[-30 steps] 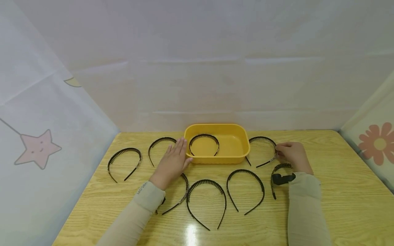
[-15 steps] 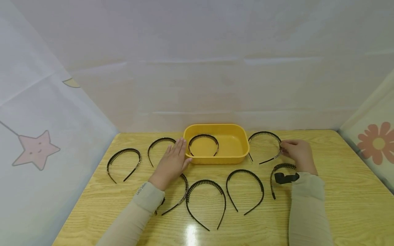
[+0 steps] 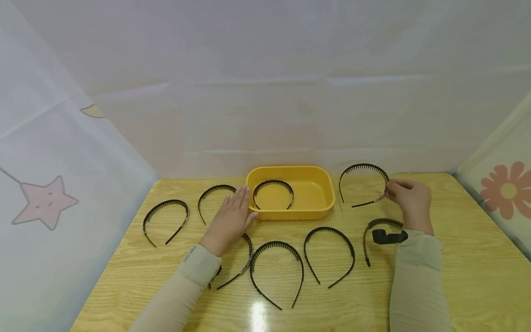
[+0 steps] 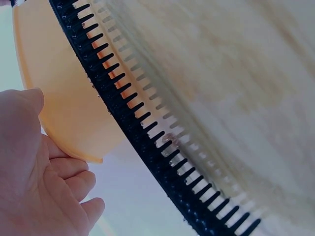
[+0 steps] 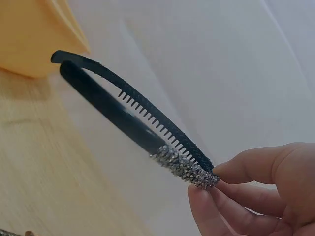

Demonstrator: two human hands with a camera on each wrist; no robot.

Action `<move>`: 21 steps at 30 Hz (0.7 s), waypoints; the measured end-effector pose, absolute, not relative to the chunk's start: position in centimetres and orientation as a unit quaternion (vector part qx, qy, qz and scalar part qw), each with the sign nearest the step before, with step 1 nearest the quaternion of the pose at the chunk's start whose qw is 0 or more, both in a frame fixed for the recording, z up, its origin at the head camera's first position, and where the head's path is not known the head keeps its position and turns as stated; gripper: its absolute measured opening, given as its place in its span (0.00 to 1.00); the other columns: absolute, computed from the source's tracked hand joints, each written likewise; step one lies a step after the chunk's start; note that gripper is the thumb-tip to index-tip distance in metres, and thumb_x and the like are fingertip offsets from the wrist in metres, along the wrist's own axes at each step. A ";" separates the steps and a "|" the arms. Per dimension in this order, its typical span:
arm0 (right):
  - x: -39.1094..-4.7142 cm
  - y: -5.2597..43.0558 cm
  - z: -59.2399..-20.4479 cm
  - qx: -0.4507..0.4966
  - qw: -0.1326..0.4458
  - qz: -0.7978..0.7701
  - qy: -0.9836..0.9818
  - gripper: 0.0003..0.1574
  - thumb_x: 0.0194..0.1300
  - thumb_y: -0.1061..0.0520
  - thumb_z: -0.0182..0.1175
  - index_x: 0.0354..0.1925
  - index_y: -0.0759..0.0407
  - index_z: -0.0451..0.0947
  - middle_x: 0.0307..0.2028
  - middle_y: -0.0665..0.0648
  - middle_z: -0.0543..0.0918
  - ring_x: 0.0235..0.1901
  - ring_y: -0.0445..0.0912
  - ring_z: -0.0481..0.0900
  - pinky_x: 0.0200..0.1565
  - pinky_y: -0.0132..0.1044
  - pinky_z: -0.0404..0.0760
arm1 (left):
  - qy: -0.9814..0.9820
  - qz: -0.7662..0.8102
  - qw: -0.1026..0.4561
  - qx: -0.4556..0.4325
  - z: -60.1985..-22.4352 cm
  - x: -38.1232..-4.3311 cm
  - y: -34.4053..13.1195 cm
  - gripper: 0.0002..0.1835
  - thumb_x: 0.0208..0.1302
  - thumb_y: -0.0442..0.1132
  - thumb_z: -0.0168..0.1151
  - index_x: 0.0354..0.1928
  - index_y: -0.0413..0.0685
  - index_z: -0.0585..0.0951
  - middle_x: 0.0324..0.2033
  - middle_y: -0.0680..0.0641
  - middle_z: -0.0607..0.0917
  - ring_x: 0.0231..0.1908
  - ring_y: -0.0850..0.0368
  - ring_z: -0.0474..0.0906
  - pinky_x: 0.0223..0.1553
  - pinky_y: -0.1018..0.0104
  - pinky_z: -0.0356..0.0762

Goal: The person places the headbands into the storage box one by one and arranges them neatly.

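Between its thumb and fingers, my right hand (image 3: 411, 203) pinches a black toothed headband (image 3: 365, 166), raised right of the yellow bin (image 3: 290, 215). Silvery glitter covers the pinched part of that headband (image 5: 182, 164) in the right wrist view. My left hand (image 3: 230, 221) lies against the bin's left side near the front corner, fingers extended in the head view. Inside the bin, on the left, stands one headband (image 3: 274, 183). Beneath my left wrist another headband (image 3: 249, 251) is partly covered; a toothed headband (image 4: 133, 123) also fills the left wrist view's foreground.
More headbands lie around the bin: a far-left one (image 3: 145, 226), one behind my left hand (image 3: 200, 205), a front-middle one (image 3: 302, 272), one right of it (image 3: 306, 251), and one (image 3: 366, 244) beside my right wrist. White cloth (image 3: 265, 115) rises behind the wooden table (image 3: 477, 276).
My right hand has lifted the headband beside the bin and carried it up and to the right. My left hand stays at the bin's left side.
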State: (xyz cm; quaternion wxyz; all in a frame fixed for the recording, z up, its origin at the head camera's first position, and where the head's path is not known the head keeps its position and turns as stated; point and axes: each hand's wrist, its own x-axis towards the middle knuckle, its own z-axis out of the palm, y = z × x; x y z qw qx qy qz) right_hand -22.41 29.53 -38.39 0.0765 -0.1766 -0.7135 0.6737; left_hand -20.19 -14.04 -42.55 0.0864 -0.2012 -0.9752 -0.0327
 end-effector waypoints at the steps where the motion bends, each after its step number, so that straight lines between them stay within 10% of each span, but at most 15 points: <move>1: -22.3 29.5 -38.2 -0.176 0.081 0.680 -0.708 0.29 0.62 0.57 0.60 0.59 0.70 0.69 0.36 0.47 0.78 0.31 0.36 0.83 0.37 0.27 0.82 | -0.975 -0.033 0.087 -0.201 -42.5 -20.2 -14.0 0.38 0.71 0.58 0.38 0.71 0.38 0.49 0.71 0.39 0.51 0.71 0.47 0.45 0.70 0.49 0.43; 21: -22.9 26.2 -36.8 -0.131 0.080 0.717 -0.680 0.28 0.58 0.59 0.64 0.55 0.70 0.72 0.37 0.51 0.79 0.33 0.40 0.83 0.39 0.29 0.82 | -0.975 -0.036 0.081 -0.203 -42.5 -20.2 -14.1 0.39 0.71 0.59 0.38 0.71 0.38 0.47 0.71 0.39 0.50 0.71 0.46 0.45 0.70 0.48 0.43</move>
